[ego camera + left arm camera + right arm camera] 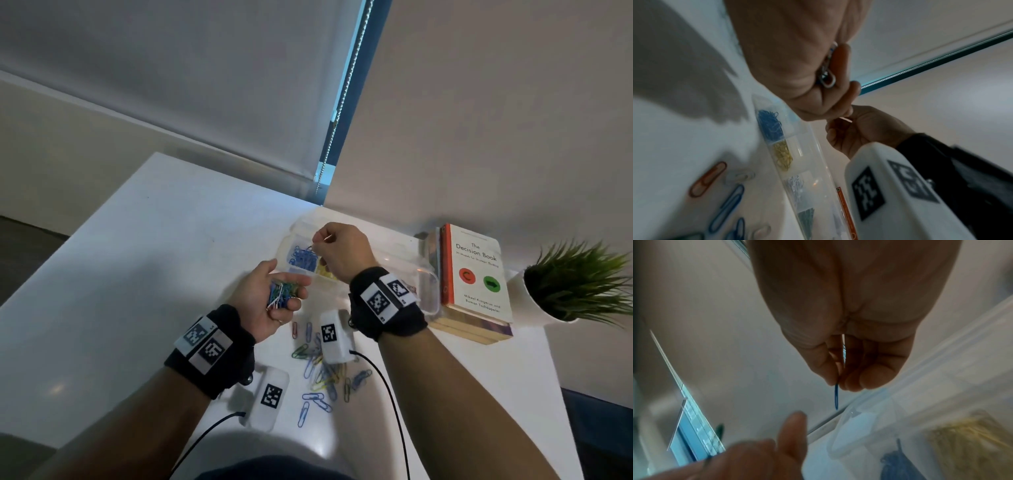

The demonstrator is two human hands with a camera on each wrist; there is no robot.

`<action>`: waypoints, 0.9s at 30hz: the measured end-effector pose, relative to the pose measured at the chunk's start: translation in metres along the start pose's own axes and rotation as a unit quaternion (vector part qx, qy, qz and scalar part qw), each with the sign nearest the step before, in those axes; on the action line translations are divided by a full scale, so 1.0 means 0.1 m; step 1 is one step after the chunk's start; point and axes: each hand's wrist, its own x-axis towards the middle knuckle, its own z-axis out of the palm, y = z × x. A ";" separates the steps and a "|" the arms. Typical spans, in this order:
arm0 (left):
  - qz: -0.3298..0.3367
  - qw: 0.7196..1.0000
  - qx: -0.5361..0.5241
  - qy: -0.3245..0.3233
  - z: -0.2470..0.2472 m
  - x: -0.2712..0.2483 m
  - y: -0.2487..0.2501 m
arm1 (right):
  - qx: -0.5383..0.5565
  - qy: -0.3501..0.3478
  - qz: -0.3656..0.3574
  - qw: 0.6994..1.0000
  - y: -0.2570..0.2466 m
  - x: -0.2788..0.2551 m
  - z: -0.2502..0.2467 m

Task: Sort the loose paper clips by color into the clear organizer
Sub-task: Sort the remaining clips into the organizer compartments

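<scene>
A thin blue wire paper clip [836,395] pinched by the right hand [342,251], hung just above the clear plastic compartmented organizer [430,274], a mixed-colour bundle of clips [281,293] cupped in the curled left hand [270,301] just beside it

White tabletop [154,240] fills the corner, glossy, catching soft glare | pale roller blind [171,85] drawn down on the left | teal window strip [346,102] with bead chain splits blind from plain wall [496,102] | dark floor [20,253] far left | light dim, cool
</scene>
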 end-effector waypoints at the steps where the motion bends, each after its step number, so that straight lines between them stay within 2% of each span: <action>1: 0.001 1.000 0.003 0.001 -0.01 0.00 0.00 | -0.009 -0.008 0.002 1.000 0.02 0.00 0.01; 6: 0.002 0.999 0.036 -0.001 0.02 0.03 -0.02 | 0.013 -0.010 -0.013 1.000 0.10 -0.25 -0.11; 10: -0.005 0.998 0.062 -0.032 0.10 0.05 -0.09 | -0.012 -0.096 -0.050 0.994 0.06 -0.63 -0.20; 12: -0.010 0.996 0.076 -0.043 0.14 0.06 -0.13 | -0.046 -0.106 -0.062 0.991 0.05 -0.75 -0.20; 20: -0.005 0.990 0.128 -0.051 0.22 0.00 -0.19 | -0.059 -0.076 -0.069 0.993 0.10 -0.92 -0.29; 27: -0.007 0.987 0.136 -0.087 0.21 -0.03 -0.20 | 0.020 -0.005 -0.052 0.998 0.11 -0.92 -0.39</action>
